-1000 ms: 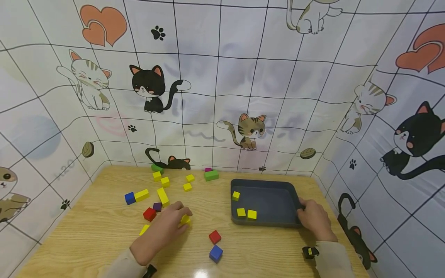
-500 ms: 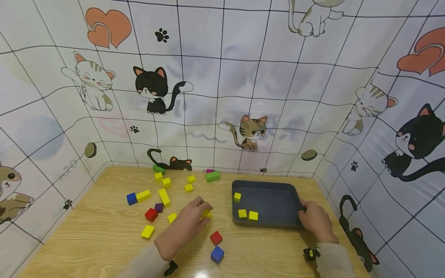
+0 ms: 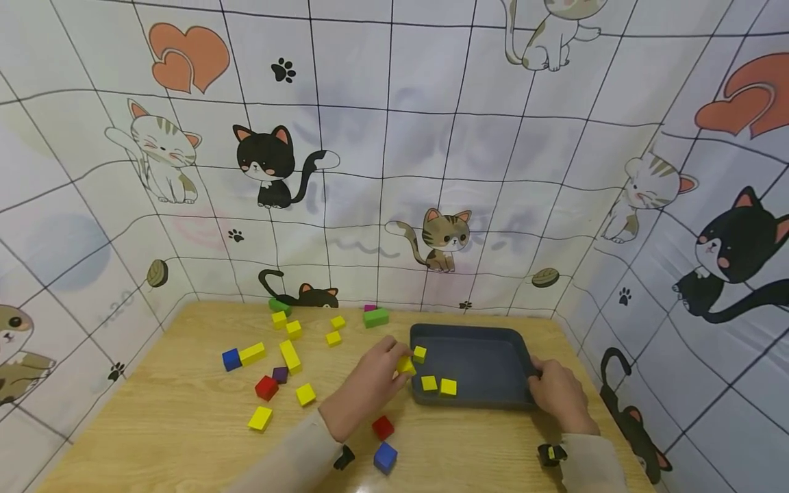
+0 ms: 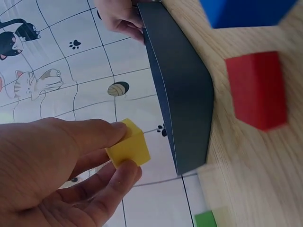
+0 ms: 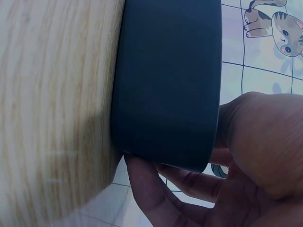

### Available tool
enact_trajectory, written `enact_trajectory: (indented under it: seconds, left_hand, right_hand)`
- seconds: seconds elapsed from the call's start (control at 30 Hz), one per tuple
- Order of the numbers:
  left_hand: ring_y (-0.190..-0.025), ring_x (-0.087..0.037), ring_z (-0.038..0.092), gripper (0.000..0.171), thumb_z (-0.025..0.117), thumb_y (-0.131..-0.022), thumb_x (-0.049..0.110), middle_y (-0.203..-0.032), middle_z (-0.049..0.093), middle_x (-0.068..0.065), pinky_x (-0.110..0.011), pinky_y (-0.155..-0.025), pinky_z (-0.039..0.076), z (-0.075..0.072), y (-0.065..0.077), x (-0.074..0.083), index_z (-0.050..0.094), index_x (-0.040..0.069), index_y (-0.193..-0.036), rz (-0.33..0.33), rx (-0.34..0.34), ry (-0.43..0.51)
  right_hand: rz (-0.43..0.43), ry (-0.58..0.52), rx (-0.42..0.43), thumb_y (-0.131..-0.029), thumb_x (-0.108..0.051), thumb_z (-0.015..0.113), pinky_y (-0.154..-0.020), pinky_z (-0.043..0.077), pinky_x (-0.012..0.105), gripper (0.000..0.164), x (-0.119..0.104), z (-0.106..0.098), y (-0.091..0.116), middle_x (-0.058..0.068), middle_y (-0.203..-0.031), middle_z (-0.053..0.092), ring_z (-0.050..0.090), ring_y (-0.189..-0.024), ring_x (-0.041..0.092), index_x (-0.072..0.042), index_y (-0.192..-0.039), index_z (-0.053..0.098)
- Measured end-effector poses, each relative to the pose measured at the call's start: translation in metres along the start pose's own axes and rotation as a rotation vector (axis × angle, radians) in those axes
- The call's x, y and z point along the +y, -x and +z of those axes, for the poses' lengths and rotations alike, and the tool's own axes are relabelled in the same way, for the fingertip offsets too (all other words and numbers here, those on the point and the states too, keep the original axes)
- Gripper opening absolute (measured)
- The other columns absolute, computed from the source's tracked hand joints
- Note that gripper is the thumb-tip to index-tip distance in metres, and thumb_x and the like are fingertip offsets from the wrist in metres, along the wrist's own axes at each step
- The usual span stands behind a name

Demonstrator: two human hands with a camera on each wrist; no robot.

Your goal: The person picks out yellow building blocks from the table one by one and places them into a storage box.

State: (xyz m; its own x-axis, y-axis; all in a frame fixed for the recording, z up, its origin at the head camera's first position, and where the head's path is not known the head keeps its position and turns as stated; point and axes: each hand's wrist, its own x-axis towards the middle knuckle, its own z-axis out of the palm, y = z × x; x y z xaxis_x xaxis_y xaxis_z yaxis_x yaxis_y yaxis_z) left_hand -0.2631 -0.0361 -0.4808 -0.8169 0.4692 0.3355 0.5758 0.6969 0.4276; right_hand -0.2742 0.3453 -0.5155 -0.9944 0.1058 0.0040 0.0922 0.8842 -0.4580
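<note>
Between thumb and fingertips, my left hand (image 3: 368, 383) pinches a yellow cube (image 4: 129, 146). It holds the cube just off the left rim of the dark grey tray (image 3: 487, 366), above table height in the left wrist view. Three yellow cubes lie inside the tray, one of them a yellow cube (image 3: 448, 387) near its front wall. My right hand (image 3: 559, 394) grips the tray's right end. In the right wrist view, fingers (image 5: 149, 189) bear on the outside of the end wall; the thumb's tip is hidden behind the rim.
Nearer me on the table lie a red cube (image 3: 383, 428) and a blue cube (image 3: 385, 457). Several yellow blocks, another red cube (image 3: 266, 388), a purple cube (image 3: 280, 374) and a blue cube (image 3: 231, 359) are scattered left. Green blocks, including one green block (image 3: 375, 318), lie along the back.
My left hand has carried the yellow cube rightward from among the left-hand blocks to the tray's left rim. My right hand and the tray have stayed in place.
</note>
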Motion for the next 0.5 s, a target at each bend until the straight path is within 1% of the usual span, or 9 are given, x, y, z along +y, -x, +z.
enact_trajectory:
  seconds: [0.17,0.3,0.4,0.5]
  left_hand:
    - [-0.086,-0.008,0.051,0.036,0.077,-0.091,0.020,-0.107,0.053,0.002,-0.011,-0.072,0.048,0.007,-0.014,0.006,0.064,0.015,-0.124,0.030,-0.006,0.036]
    - [-0.084,-0.008,0.049,0.033,0.077,-0.091,0.019,-0.103,0.052,0.002,-0.009,-0.069,0.046,0.013,-0.024,0.010,0.064,0.014,-0.121,0.064,-0.002,0.007]
    - [-0.082,-0.009,0.049,0.032,0.078,-0.090,0.018,-0.101,0.053,0.001,-0.010,-0.069,0.046,0.017,-0.032,0.012,0.066,0.011,-0.119,0.091,0.009,-0.006]
    - [-0.082,-0.009,0.050,0.032,0.078,-0.090,0.017,-0.101,0.055,-0.001,-0.011,-0.069,0.046,0.022,-0.041,0.014,0.067,0.010,-0.119,0.099,-0.003,-0.010]
  right_hand:
    - [0.008,-0.004,-0.006,-0.094,-0.013,0.054,-0.039,0.031,0.030,0.054,-0.002,0.000,0.002,0.004,-0.058,0.046,0.033,-0.044,0.016,-0.004,-0.148,0.047]
    - [0.005,-0.005,-0.008,-0.095,-0.013,0.054,-0.040,0.030,0.031,0.054,-0.001,0.000,0.002,0.006,-0.061,0.048,0.031,-0.045,0.017,-0.003,-0.148,0.046]
    - [0.010,0.001,-0.010,-0.095,-0.013,0.054,-0.040,0.030,0.032,0.055,0.000,0.000,0.002,0.007,-0.064,0.050,0.031,-0.047,0.018,-0.004,-0.148,0.046]
    - [0.016,0.005,-0.009,-0.095,-0.013,0.054,-0.040,0.030,0.033,0.055,0.000,0.000,0.002,0.009,-0.065,0.050,0.031,-0.047,0.019,-0.004,-0.148,0.046]
